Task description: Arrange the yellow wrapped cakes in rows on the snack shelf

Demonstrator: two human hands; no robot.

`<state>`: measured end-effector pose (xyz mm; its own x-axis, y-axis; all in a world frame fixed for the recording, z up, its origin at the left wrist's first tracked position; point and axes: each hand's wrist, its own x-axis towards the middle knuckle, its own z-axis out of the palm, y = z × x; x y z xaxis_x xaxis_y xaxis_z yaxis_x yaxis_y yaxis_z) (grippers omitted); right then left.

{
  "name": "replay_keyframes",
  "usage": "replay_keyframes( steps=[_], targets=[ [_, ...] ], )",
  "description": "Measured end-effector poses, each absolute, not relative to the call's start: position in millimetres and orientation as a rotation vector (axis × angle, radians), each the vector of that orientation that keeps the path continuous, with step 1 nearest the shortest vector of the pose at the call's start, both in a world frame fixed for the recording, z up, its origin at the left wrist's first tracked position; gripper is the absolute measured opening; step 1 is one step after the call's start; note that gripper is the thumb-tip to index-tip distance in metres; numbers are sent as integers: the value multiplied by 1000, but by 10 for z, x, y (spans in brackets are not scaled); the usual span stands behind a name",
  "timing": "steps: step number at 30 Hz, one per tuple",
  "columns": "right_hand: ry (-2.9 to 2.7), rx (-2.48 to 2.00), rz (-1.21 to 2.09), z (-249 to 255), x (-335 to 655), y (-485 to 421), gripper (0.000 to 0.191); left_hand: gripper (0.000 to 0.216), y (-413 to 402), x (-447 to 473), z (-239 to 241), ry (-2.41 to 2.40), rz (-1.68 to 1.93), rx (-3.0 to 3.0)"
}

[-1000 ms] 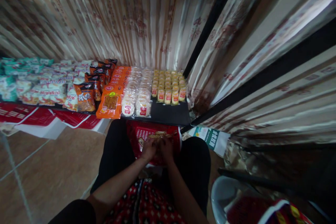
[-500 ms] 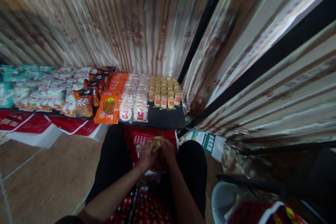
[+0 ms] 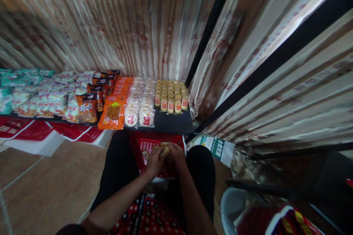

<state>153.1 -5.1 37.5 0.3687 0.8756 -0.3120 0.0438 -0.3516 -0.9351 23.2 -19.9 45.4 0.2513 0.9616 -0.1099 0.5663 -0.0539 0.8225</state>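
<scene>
Between my knees sits a red plastic basket (image 3: 145, 142), and both hands are above it. My left hand (image 3: 154, 162) is closed around several small packaged snacks (image 3: 164, 150) with yellowish-brown contents. My right hand (image 3: 177, 155) presses its fingers against the right side of the same bunch. One more small packet (image 3: 145, 154) lies in the basket, left of my left hand. Just beyond the basket, small yellow packaged cakes (image 3: 171, 105) stand in rows at the shelf's right end. Round white packaged crackers (image 3: 146, 116) are lined up beside them.
The black shelf (image 3: 173, 127) runs leftward with orange snack bags (image 3: 111, 114), brown bags (image 3: 86, 108), white bags (image 3: 55, 104) and green bags (image 3: 6, 100). A black metal post (image 3: 209, 25) rises at its right end, before a curtain (image 3: 132, 18). A whitish tub (image 3: 228, 205) stands lower right.
My hands stay over the basket and have shifted the snack bunch only slightly between the fingers. The whole view has moved a little, so things sit slightly further left.
</scene>
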Motion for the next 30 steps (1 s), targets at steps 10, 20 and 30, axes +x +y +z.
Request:
replay_keyframes(
  steps=[10,20,30],
  targets=[
    [-677,-1577,1242,447,1529,-70,49,32,-203,230,565,1369,657,1503],
    [-526,-1599,1293,569,1491,-88,49,30,-163,258,474,1301,751,1168],
    [-541,-1531,1321,660,1487,-170,42,36,-156,253,614,1113,813,866]
  ],
)
